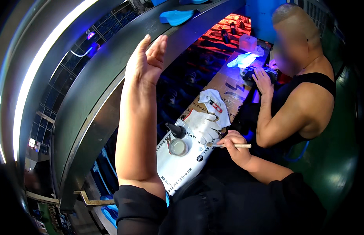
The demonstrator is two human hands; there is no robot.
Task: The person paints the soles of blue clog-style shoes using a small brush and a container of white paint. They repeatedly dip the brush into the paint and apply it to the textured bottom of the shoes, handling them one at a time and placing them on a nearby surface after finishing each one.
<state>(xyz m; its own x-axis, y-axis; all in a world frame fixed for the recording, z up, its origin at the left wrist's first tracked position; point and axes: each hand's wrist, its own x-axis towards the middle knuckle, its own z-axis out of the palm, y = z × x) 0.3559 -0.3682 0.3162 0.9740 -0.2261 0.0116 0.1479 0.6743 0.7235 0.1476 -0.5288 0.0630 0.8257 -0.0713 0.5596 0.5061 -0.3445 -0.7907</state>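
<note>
My left hand (147, 60) is raised over the edge of a curved dark belt (111, 74), with its fingers stretched out and nothing in it. Just beyond its fingertips, a light blue shoe-shaped piece (176, 17) rests on the belt. My right hand (236, 148) pinches a thin brush (242, 145) with a pale wooden handle, its tip pointing left. Near that tip lies a white work glove (201, 124) on a white printed sheet. A cup of pale liquid (178, 147) stands to the left, beside a black cone-shaped nozzle (176, 130).
A white cloth (219, 96) with a red-handled tool (215, 105) lies on the cardboard-topped bench (232, 84). To the right, a person (299, 102) works on a dark shoe (270, 74). Behind the bench, a red-lit area (232, 35) holds several dark shoes.
</note>
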